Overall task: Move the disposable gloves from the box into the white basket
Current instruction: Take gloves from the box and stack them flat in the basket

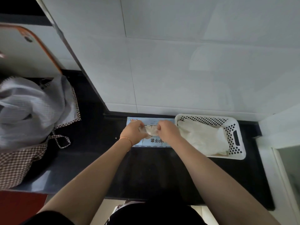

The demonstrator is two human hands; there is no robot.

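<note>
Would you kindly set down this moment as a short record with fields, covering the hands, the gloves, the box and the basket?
left hand: grips the left end of a bunch of gloves over the box
right hand: grips the right end of the same bunch
bunch of gloves: clear, crumpled, held between both hands, not yet in the basket
box: light blue, lies flat on the black counter, just left of the basket
white basket: perforated, already holds a pile of gloves
checked bag: far left, holds grey cloth
</note>
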